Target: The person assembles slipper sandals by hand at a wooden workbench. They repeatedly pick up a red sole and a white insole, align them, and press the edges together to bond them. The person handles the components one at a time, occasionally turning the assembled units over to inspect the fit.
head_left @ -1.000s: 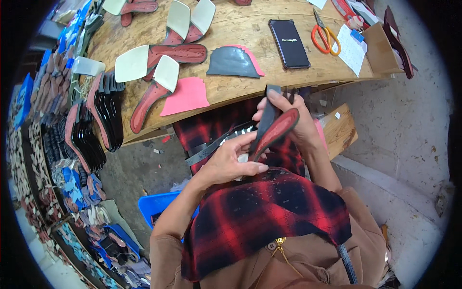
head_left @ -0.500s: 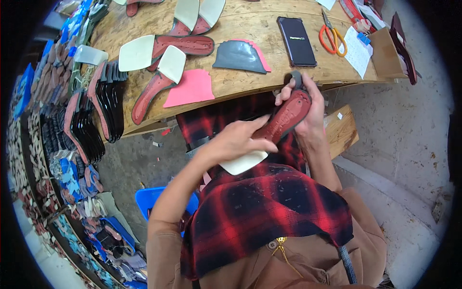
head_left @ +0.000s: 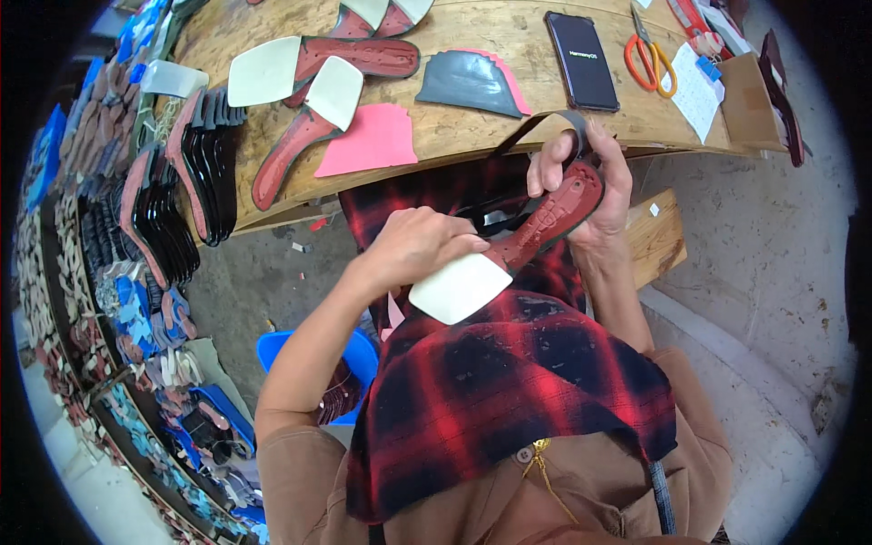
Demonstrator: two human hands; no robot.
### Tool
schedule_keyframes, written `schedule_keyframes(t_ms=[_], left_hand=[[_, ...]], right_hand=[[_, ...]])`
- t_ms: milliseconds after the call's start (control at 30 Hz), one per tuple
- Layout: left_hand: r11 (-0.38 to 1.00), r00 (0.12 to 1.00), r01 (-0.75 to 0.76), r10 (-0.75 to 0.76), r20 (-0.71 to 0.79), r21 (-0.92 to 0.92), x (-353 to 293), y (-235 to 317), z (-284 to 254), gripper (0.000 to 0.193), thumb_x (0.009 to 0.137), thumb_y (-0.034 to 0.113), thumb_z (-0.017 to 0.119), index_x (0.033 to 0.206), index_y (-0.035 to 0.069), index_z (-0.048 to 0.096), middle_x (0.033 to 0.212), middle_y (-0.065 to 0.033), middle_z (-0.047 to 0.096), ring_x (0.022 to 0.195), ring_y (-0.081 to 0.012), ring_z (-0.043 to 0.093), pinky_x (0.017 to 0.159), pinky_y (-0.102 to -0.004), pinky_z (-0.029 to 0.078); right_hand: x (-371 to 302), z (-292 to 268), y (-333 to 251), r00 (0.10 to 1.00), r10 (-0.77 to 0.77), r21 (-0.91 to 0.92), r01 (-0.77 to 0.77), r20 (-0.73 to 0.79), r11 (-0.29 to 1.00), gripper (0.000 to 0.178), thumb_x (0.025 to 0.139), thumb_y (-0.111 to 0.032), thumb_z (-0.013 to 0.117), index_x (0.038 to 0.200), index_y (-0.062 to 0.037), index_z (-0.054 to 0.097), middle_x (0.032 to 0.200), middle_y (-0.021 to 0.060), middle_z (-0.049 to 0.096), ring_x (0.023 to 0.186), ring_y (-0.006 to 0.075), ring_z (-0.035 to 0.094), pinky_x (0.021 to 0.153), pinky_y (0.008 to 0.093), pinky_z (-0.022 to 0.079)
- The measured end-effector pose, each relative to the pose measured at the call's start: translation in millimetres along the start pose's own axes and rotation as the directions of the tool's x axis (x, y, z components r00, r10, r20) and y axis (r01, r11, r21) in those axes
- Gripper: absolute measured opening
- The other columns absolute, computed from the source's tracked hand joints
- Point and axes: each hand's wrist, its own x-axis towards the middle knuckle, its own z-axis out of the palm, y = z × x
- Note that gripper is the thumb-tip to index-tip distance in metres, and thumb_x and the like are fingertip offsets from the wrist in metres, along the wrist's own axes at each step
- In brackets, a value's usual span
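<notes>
Over my lap I hold a shoe insole (head_left: 556, 211) with a red, dark-edged shank and heel part and a white square toe piece (head_left: 460, 289). My left hand (head_left: 413, 243) closes on it where the red part meets the white. My right hand (head_left: 607, 204) grips the heel end from the right, its palm behind the insole. A dark narrow strip (head_left: 527, 129) loops over the fingers of that hand and runs down to the left behind the insole. Its lower end is hard to make out.
On the wooden table (head_left: 472, 27) lie similar insoles (head_left: 359, 57), a pink sheet (head_left: 372, 141), a dark grey piece (head_left: 468, 82), a phone (head_left: 581, 62) and orange-handled scissors (head_left: 649, 64). Black heeled soles (head_left: 204, 173) stack at its left end. A blue stool (head_left: 359, 363) stands below.
The dark strip, earlier a small loop at the right fingers, now stretches out to the left. My left hand has shifted left on the insole, and more of the white toe piece shows.
</notes>
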Motion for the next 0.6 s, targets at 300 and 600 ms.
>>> schedule_keyframes(t_ms=[300,600], left_hand=[[0.46,0.974,0.224,-0.124,0.188,-0.859,-34,-16,26,0.039,0.083,0.022,0.074,0.116,0.002,0.067,0.094,-0.0013,0.07,0.082,-0.0073,0.064,0.075,-0.0243,0.052],[0.85,0.78,-0.425,0.17,-0.602,-0.311,16,76,-25,0.095,0.063,0.03,0.09,0.14,0.002,0.041,0.128,-0.0169,0.057,0.12,-0.0264,0.056,0.102,-0.0368,0.043]], right_hand=[[-3,6,-11,0.985,-0.048,-0.16,0.075,0.166,0.984,0.041,0.102,-0.032,0.043,0.085,0.0005,0.061,0.07,0.0163,0.062,0.067,0.0278,0.063,0.069,0.0389,0.053],[31,76,-6,0.973,-0.208,-0.451,0.144,-0.096,0.881,0.038,0.102,-0.031,0.048,0.121,0.0004,0.06,0.092,0.0097,0.072,0.073,0.0112,0.065,0.066,0.0246,0.052]])
